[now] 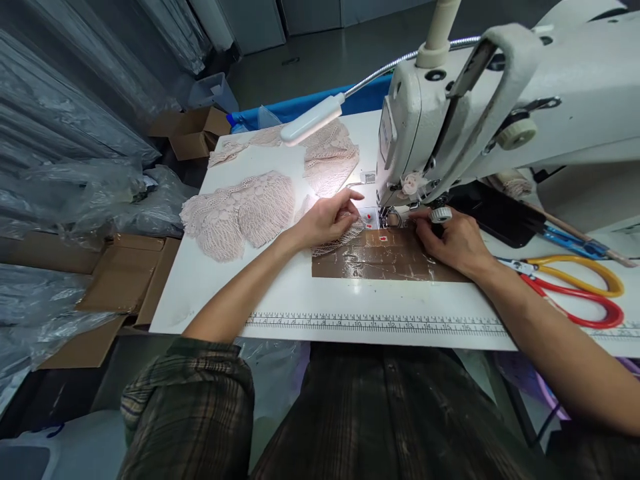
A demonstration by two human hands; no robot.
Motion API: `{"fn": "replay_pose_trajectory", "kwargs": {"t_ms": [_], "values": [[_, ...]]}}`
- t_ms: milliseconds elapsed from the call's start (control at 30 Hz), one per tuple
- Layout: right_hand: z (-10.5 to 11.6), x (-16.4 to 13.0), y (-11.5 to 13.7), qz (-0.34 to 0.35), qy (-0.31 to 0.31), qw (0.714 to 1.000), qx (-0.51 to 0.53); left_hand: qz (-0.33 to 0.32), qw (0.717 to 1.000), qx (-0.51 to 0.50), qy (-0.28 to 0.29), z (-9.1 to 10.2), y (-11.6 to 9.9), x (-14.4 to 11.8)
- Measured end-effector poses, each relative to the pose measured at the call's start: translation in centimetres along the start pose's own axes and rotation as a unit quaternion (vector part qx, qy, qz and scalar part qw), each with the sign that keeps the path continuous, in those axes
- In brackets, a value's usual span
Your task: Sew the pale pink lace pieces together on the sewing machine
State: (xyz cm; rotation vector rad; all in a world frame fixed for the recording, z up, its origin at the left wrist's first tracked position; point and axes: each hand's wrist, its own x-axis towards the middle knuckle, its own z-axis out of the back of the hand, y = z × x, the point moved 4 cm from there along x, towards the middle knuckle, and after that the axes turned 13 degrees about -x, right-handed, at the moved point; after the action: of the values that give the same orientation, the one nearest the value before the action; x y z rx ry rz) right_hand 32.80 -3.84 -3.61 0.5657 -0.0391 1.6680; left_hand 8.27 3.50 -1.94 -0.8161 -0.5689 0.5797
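My left hand [331, 221] is curled over a piece of pale pink lace [340, 245] just left of the needle, its fingertips closed on the fabric. The index finger points toward the presser foot [386, 217] of the white sewing machine [415, 127]. On the other side of the foot, my right hand [456, 241] has its thumb and fingers drawn together close to the needle area. Whatever lies between those fingertips is hidden. Brown tape [385, 263] covers the table surface below both hands.
More lace pieces [265, 207] lie on the white table [200, 303] at left. A small lamp [313, 120] hangs above them. Right of my hand are a black phone [495, 212], scissors with yellow and red handles [575, 283] and a blue tool [575, 241]. Cardboard boxes [125, 273] stand left.
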Motion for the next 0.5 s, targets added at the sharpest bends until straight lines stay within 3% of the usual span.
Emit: {"fn": "replay_pose_trajectory", "kwargs": {"t_ms": [100, 233, 500], "values": [[-0.1, 0.1, 0.0, 0.002, 0.000, 1.000, 0.001, 0.082, 0.991, -0.079, 0.073, 0.3, 0.5, 1.1], [-0.2, 0.1, -0.1, 0.005, 0.005, 1.000, -0.009, 0.111, 0.972, -0.168, 0.124, 0.5, 0.9, 1.6], [-0.4, -0.1, 0.0, 0.029, 0.014, 0.999, -0.021, 0.139, 0.973, -0.179, 0.037, -0.6, 1.5, 1.5]]}}
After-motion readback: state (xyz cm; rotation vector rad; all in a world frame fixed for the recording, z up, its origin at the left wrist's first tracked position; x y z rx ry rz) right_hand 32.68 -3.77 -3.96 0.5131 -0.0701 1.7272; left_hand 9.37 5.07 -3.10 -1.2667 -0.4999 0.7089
